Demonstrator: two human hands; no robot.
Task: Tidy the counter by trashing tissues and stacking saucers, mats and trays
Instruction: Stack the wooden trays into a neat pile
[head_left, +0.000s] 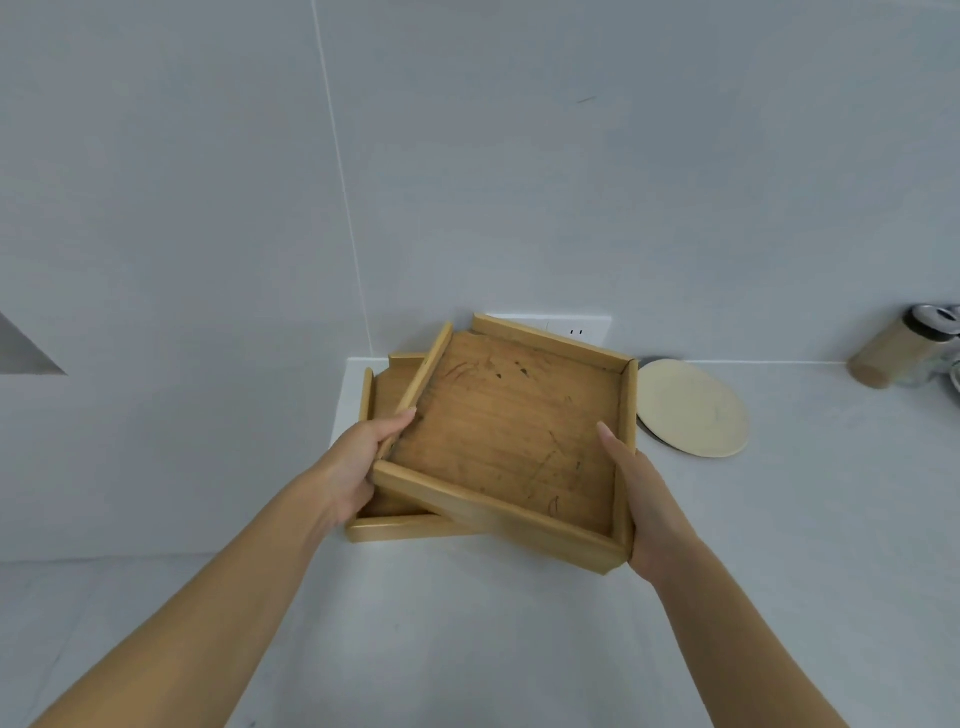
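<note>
Head cam looking down at a white counter (519, 649) tucked into a wall corner. Both hands are clamped on a square wooden tray (511, 439): left hand (358, 457) wraps the left rim with the thumb over the top, right hand (652, 506) grips the near right corner, thumb lying inside on the scuffed floor. That tray sits skewed over a second wooden tray (384, 527) lying flat on the counter in the corner, rims not lined up at all. Just right of them is a round cream mat (693, 408), and further right a tipped wood-look jar (893, 351). Wall socket (576, 328) peeks out behind the top tray.
</note>
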